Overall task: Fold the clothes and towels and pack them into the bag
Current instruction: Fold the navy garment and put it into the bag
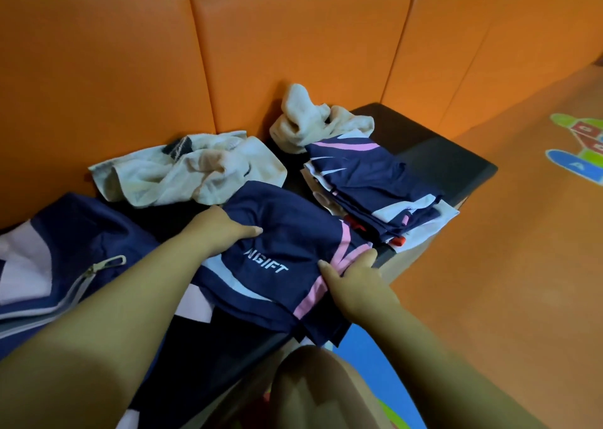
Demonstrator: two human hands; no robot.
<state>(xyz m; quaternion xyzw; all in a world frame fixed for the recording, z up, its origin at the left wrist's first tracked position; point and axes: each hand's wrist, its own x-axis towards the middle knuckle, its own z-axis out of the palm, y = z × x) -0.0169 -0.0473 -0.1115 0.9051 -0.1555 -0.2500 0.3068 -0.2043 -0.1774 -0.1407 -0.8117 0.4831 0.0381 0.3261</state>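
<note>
Gripping a folded navy-blue garment (pixel 287 249) with pink and white stripes and white lettering, the left hand (pixel 222 229) has its thumb on top and its fingers tucked under the left edge. The right hand (pixel 354 276) clasps the pink-striped right edge, thumb on top. The garment lies on a dark bench top (pixel 450 161) near the front edge. A navy-and-pink fabric bag (pixel 65 232) with a grey zip sits just left of it. Behind lies a crumpled cream towel (pixel 182 174). A 2nd cream towel (pixel 310 118) touches a stack of folded navy clothes (pixel 375 183) on the right. An orange padded wall (pixel 293 53) stands behind.
</note>
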